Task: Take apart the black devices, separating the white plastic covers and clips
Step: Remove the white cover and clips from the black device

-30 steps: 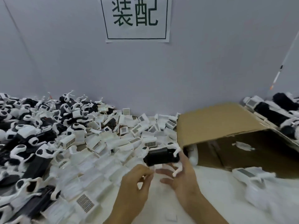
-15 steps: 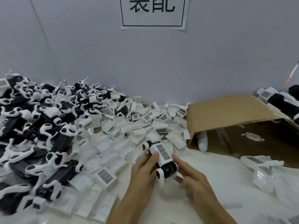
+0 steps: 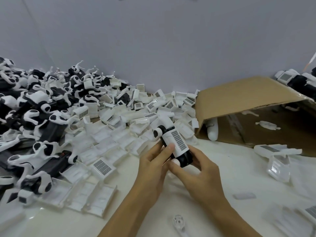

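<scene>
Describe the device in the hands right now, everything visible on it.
The black device is a dark cylinder, tilted away to the upper left above the white table. A white plastic cover bearing a gridded label wraps its middle; a white clip caps the far end. The left hand and right hand both grip it.

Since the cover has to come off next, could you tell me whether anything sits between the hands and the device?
Nothing visible does. The left hand and right hand already grip the device directly, the left thumb resting on its white cover, which is still on.
</scene>
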A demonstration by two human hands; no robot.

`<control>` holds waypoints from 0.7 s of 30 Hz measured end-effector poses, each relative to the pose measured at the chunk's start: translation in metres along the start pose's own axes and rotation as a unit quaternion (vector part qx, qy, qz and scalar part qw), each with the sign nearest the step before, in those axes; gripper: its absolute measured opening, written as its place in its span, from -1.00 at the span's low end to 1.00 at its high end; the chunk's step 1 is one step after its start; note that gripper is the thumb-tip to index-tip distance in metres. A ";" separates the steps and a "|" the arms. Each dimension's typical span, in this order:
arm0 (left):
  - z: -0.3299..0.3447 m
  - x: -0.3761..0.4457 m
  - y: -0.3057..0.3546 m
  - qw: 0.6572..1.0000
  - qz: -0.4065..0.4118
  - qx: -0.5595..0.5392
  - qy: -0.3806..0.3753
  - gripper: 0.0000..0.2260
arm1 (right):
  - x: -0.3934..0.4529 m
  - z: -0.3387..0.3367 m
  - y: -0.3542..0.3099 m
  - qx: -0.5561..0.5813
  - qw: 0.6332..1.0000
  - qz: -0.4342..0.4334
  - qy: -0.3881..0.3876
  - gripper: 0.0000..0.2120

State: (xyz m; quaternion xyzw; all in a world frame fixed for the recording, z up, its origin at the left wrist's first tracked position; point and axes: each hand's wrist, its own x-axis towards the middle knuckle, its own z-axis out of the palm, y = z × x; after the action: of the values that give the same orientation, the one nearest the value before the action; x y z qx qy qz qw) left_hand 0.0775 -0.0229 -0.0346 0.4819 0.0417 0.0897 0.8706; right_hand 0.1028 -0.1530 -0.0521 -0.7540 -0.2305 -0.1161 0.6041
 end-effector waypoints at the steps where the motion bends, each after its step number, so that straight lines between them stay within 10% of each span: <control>1: -0.001 0.000 0.002 1.000 -0.008 -0.012 -0.012 -0.65 | 0.002 -0.003 -0.001 -0.006 1.000 -0.008 0.005 -0.49; 11: -0.012 0.001 0.003 0.971 0.131 0.201 -0.006 -0.58 | 0.000 -0.003 0.003 0.078 0.995 0.035 -0.042 -0.41; 16: -0.018 0.001 -0.006 0.794 0.339 0.504 -0.028 -0.44 | 0.000 -0.006 0.005 0.118 0.991 0.067 -0.016 -0.61; 21: -0.021 0.006 -0.002 0.658 0.421 0.625 0.007 -0.38 | 0.002 -0.005 0.011 0.152 0.986 0.061 -0.015 -0.36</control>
State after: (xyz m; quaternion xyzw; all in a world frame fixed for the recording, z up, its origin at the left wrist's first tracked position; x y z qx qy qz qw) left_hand 0.0798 -0.0055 -0.0478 0.8776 -0.1135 0.4029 0.2335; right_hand 0.1105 -0.1594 -0.0588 -0.6676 -0.2079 -0.0312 0.7143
